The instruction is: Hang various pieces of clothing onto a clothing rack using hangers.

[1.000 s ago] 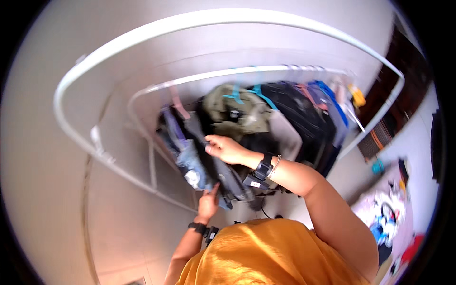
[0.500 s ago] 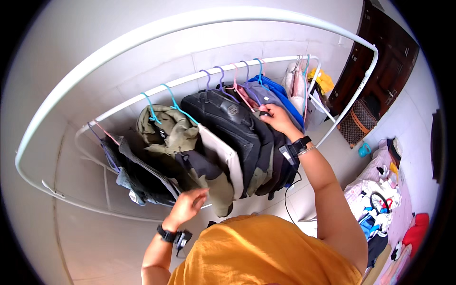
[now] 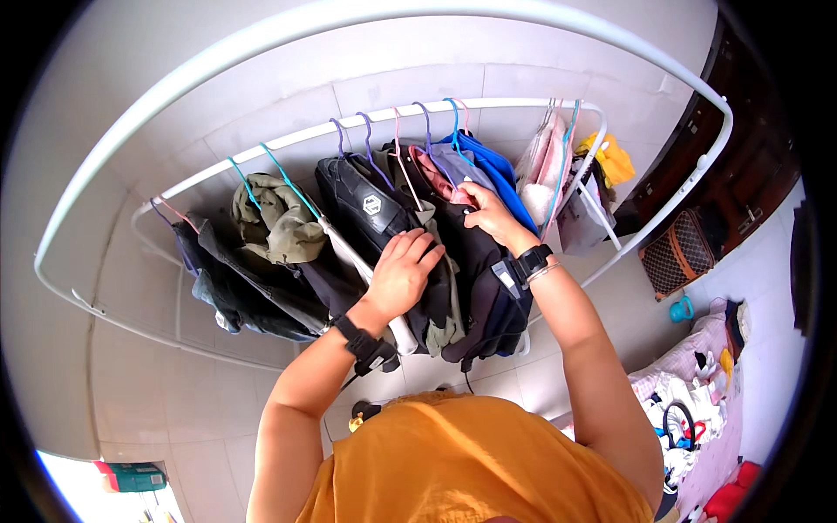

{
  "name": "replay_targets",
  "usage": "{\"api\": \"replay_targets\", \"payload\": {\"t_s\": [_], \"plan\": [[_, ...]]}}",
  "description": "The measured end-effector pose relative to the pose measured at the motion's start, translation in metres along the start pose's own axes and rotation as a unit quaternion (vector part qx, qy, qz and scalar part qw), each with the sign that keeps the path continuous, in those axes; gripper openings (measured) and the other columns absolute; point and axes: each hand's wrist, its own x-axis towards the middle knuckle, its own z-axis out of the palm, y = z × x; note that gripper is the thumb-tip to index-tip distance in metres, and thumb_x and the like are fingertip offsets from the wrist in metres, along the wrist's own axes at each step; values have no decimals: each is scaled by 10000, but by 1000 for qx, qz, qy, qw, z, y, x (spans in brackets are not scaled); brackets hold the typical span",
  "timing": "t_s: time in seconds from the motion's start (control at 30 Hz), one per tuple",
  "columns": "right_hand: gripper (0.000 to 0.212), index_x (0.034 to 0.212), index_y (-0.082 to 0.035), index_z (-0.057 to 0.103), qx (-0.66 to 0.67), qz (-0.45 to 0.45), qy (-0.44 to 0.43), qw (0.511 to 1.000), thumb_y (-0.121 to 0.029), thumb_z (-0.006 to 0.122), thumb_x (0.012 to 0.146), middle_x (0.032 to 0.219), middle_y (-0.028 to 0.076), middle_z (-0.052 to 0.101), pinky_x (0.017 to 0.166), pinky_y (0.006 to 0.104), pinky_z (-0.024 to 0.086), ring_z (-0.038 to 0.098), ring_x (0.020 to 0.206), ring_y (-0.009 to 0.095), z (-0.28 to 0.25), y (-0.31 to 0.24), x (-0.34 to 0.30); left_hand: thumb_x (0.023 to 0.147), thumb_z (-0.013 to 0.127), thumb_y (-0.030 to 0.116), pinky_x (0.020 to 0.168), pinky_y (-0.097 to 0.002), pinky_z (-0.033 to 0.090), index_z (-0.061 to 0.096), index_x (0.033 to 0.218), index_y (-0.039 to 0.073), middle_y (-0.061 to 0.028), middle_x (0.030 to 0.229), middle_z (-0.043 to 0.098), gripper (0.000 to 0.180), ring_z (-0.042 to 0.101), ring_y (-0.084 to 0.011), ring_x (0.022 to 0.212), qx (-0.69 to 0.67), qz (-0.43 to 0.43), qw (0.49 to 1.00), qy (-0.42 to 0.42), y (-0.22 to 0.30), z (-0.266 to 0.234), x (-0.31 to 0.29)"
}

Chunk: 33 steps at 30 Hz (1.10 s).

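Several garments hang on a white clothes rack (image 3: pixel 296 138) in front of me. My left hand (image 3: pixel 403 272) lies with fingers outstretched against a black jacket (image 3: pixel 353 196) bearing a pale badge, near an olive-edged garment (image 3: pixel 446 327). To its right, my right hand (image 3: pixel 495 213) is closed on the upper edge of a dark garment (image 3: pixel 475 261), beside its mauve lining (image 3: pixel 436 179). A purple hanger (image 3: pixel 425 131) rises above that garment. A bright blue garment (image 3: pixel 497 170) hangs just beyond my right hand. The fingertips of my right hand are partly hidden.
Left on the rack hang an olive garment (image 3: pixel 279 213) and dark trousers (image 3: pixel 253 279). Pink-and-white items (image 3: pixel 545 161) hang at its right end, near a yellow cloth (image 3: pixel 613 159). A brown patterned bag (image 3: pixel 680 253) stands by a dark door (image 3: pixel 732 166). Clothes (image 3: pixel 684 427) lie heaped at the right.
My left hand has moved up and right onto the black jacket. My right hand stays at the dark garment, where more mauve lining shows. The view has shifted.
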Motion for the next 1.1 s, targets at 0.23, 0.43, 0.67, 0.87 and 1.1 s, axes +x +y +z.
{"api": "replay_targets", "payload": {"t_s": [0.23, 0.43, 0.67, 0.87, 1.1], "plan": [[294, 838, 11, 452, -119, -231, 38, 965, 67, 480, 551, 774, 42, 345, 676, 217, 338, 381, 715, 162, -1, -72, -35, 640, 598, 13, 973, -432, 352, 533, 1181, 126, -97, 1148, 479, 557, 431, -290, 1143, 20, -14, 999, -27, 6, 4, 3], [282, 716, -34, 363, -199, -37, 36, 979, 135, 426, 499, 822, 54, 370, 696, 218, 319, 378, 743, 194, -19, -51, -181, 640, 617, 31, 962, -432, 356, 533, 1175, 115, -95, 1143, 491, 549, 438, -294, 1137, 10, 0, 1000, -10, 3, 2, -2], [208, 575, -51, 326, -312, -37, 280, 907, 93, 475, 596, 650, 41, 375, 520, 267, 249, 346, 586, 166, -29, -74, -355, 637, 638, 44, 964, -441, 344, 512, 1198, 120, -96, 1158, 481, 580, 419, -301, 1157, -47, 28, 998, 14, -7, 2, -8], [191, 559, -48, 375, -479, 2, 369, 796, 4, 548, 620, 633, 24, 397, 500, 251, 235, 322, 563, 132, 4, -187, -445, 685, 657, 93, 1001, -459, 312, 450, 1269, 122, -129, 1287, 412, 620, 361, -331, 1225, -123, 39, 992, 5, -19, -12, -23], [112, 497, -57, 453, -446, 86, 204, 867, 9, 529, 548, 556, 14, 370, 475, 249, 266, 342, 513, 107, 126, -237, -373, 770, 552, 47, 982, -407, 316, 378, 1234, -18, -200, 1240, 389, 500, 414, -352, 1125, -235, -238, 885, 325, -66, -45, -154]]}}
